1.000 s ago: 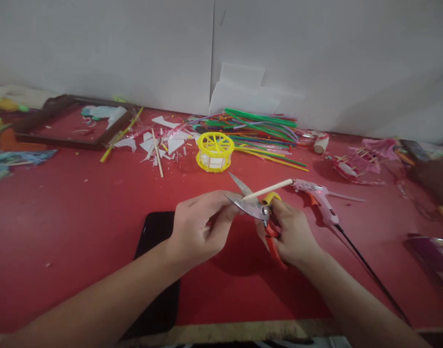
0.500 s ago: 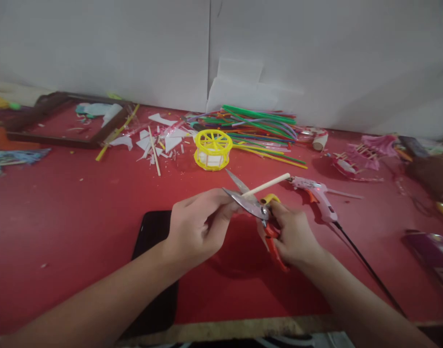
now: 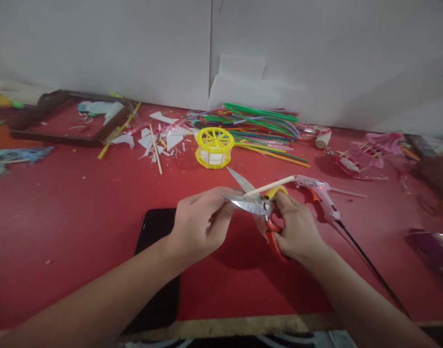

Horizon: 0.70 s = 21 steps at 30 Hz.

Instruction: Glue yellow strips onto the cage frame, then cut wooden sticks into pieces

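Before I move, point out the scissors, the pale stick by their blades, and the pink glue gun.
Scissors (image 3: 255, 206): head view, lower blade near the pivot.
Pale stick (image 3: 274, 184): head view, middle of its visible length.
Pink glue gun (image 3: 324, 194): head view, top of its handle.

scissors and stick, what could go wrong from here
The left hand pinches the stick close to the open scissors, so a slip might nick it. The stick's far end looks unheld, so a cut piece could fly off. The glue gun shows a red light; if hot, it could burn the right hand nearby.
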Each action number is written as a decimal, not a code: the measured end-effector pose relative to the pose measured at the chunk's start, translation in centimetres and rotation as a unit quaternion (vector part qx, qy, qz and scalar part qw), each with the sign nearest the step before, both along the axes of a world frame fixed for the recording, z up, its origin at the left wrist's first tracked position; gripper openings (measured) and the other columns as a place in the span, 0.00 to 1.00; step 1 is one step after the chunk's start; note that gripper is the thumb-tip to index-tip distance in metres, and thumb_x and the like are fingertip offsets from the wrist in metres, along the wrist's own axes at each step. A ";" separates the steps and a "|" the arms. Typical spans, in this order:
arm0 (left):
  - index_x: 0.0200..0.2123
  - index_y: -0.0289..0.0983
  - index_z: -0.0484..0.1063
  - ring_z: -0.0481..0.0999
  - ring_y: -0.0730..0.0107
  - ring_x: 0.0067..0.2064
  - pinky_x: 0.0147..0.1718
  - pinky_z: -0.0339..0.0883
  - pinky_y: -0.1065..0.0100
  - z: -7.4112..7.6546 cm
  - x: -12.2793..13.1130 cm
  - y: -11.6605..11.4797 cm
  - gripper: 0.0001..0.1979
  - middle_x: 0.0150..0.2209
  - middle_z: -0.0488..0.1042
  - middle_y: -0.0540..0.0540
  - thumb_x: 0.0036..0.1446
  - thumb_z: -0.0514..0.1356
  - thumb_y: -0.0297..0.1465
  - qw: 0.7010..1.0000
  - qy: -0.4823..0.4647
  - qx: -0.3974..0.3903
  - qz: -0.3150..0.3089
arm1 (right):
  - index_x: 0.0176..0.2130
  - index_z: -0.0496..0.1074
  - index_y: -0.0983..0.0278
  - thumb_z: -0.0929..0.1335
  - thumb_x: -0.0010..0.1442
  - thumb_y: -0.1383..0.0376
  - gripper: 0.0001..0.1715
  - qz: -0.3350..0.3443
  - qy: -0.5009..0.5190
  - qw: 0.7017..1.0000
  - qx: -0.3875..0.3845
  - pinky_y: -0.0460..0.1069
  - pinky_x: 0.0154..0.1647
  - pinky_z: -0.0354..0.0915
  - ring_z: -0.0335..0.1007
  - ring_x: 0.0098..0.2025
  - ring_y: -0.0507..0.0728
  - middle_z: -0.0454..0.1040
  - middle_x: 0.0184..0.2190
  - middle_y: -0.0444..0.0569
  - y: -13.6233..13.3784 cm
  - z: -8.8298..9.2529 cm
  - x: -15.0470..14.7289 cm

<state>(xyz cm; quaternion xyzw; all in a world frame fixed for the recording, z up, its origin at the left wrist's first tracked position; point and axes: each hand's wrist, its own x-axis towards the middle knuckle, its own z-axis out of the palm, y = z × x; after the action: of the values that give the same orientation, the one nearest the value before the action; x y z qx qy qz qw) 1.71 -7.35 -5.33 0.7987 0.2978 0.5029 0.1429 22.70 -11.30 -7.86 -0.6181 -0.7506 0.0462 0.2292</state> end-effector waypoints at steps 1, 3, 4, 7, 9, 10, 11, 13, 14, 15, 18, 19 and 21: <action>0.34 0.37 0.73 0.79 0.76 0.27 0.29 0.72 0.79 0.0 0.0 0.0 0.08 0.30 0.81 0.50 0.56 0.57 0.21 1.000 -0.001 -0.002 -0.003 | 0.30 0.56 0.60 0.67 0.47 0.59 0.14 0.003 0.008 1.000 -0.007 0.47 0.26 0.56 0.60 0.25 0.53 0.65 0.25 0.44 0.0 0.0 0.0; 0.35 0.37 0.73 0.80 0.74 0.29 0.31 0.73 0.78 0.1 0.0 -0.1 0.07 0.31 0.81 0.49 0.57 0.57 0.21 1.000 -0.002 -0.008 -0.005 | 0.32 0.58 0.60 0.67 0.47 0.60 0.14 0.009 0.019 1.000 -0.015 0.47 0.27 0.56 0.60 0.25 0.53 0.65 0.25 0.44 -0.1 -0.1 -0.1; 0.35 0.37 0.73 0.80 0.74 0.29 0.32 0.74 0.78 0.1 0.0 -0.1 0.07 0.31 0.81 0.49 0.57 0.57 0.22 1.000 -0.001 -0.012 -0.005 | 0.32 0.58 0.60 0.67 0.47 0.61 0.14 0.010 0.020 1.000 -0.014 0.47 0.26 0.56 0.59 0.25 0.52 0.65 0.25 0.43 -0.1 -0.2 -0.1; 0.35 0.37 0.73 0.81 0.72 0.30 0.33 0.75 0.77 0.2 0.1 -0.1 0.07 0.32 0.82 0.48 0.58 0.57 0.22 1.000 0.001 -0.018 -0.005 | 0.31 0.57 0.60 0.67 0.47 0.60 0.15 0.009 0.012 1.000 -0.005 0.47 0.25 0.54 0.57 0.23 0.52 0.63 0.24 0.42 -0.1 -0.3 -0.2; 0.35 0.37 0.73 0.81 0.72 0.31 0.33 0.75 0.77 0.2 0.1 0.0 0.07 0.32 0.82 0.48 0.57 0.57 0.21 1.000 0.004 -0.015 -0.005 | 0.30 0.55 0.60 0.67 0.47 0.60 0.15 0.008 0.008 1.000 -0.003 0.47 0.25 0.54 0.57 0.23 0.52 0.62 0.24 0.42 0.0 -0.2 -0.2; 0.35 0.37 0.73 0.81 0.72 0.31 0.34 0.75 0.77 0.3 0.1 0.0 0.08 0.33 0.82 0.48 0.57 0.57 0.21 1.000 0.005 -0.012 -0.006 | 0.30 0.55 0.60 0.67 0.47 0.60 0.15 0.009 0.008 1.000 -0.005 0.47 0.25 0.55 0.57 0.24 0.52 0.63 0.24 0.42 0.0 -0.2 -0.2; 0.35 0.37 0.73 0.81 0.72 0.32 0.34 0.74 0.78 0.3 0.1 0.0 0.08 0.33 0.82 0.48 0.57 0.57 0.21 1.000 0.006 -0.009 -0.007 | 0.31 0.56 0.60 0.67 0.46 0.60 0.15 0.011 0.008 1.000 -0.007 0.47 0.25 0.55 0.58 0.24 0.52 0.63 0.24 0.42 0.0 -0.1 -0.2; 0.35 0.37 0.73 0.81 0.73 0.33 0.35 0.74 0.79 0.3 0.1 0.0 0.08 0.34 0.82 0.48 0.57 0.57 0.20 1.000 0.005 -0.008 -0.010 | 0.31 0.56 0.60 0.67 0.46 0.60 0.15 0.012 0.010 1.000 -0.009 0.47 0.26 0.55 0.58 0.24 0.52 0.63 0.24 0.43 0.0 -0.1 -0.2; 0.35 0.37 0.73 0.81 0.73 0.32 0.34 0.74 0.79 0.3 0.1 0.0 0.08 0.34 0.82 0.48 0.57 0.57 0.20 1.000 0.004 -0.010 -0.012 | 0.31 0.56 0.60 0.67 0.47 0.60 0.15 0.013 0.010 1.000 -0.010 0.47 0.26 0.55 0.58 0.24 0.52 0.63 0.24 0.43 0.0 -0.1 -0.2; 0.35 0.36 0.73 0.81 0.74 0.32 0.34 0.74 0.79 0.4 0.1 0.0 0.08 0.34 0.82 0.48 0.57 0.56 0.20 1.000 0.003 -0.013 -0.014 | 0.31 0.57 0.60 0.67 0.47 0.60 0.14 0.013 0.009 1.000 -0.010 0.47 0.26 0.55 0.58 0.24 0.53 0.63 0.24 0.43 0.0 -0.1 -0.2; 0.35 0.36 0.73 0.81 0.74 0.33 0.35 0.74 0.79 0.4 0.1 0.1 0.09 0.34 0.82 0.48 0.57 0.56 0.19 0.999 -0.001 -0.019 -0.025 | 0.31 0.56 0.60 0.66 0.47 0.61 0.13 0.012 0.004 1.000 -0.010 0.47 0.25 0.55 0.58 0.24 0.53 0.64 0.24 0.43 0.0 -0.3 -0.1; 0.34 0.35 0.74 0.81 0.73 0.33 0.35 0.74 0.79 0.5 0.2 0.1 0.09 0.34 0.82 0.48 0.56 0.56 0.19 0.999 -0.003 -0.020 -0.029 | 0.30 0.56 0.60 0.66 0.46 0.61 0.13 0.012 0.002 1.000 -0.009 0.47 0.25 0.55 0.58 0.23 0.53 0.64 0.23 0.43 0.0 -0.3 -0.1; 0.32 0.36 0.74 0.81 0.73 0.32 0.34 0.74 0.79 0.6 0.2 0.1 0.09 0.33 0.82 0.49 0.56 0.56 0.19 0.999 -0.007 -0.025 -0.033 | 0.29 0.54 0.59 0.66 0.45 0.61 0.13 0.008 0.000 1.000 -0.006 0.47 0.24 0.54 0.57 0.22 0.52 0.63 0.22 0.43 0.0 -0.3 -0.1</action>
<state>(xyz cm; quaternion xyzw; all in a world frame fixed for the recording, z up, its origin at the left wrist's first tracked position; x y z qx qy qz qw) 1.88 -7.21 -4.76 0.8007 0.2832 0.4957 0.1816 22.63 -11.35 -8.14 -0.6136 -0.7552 0.0527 0.2247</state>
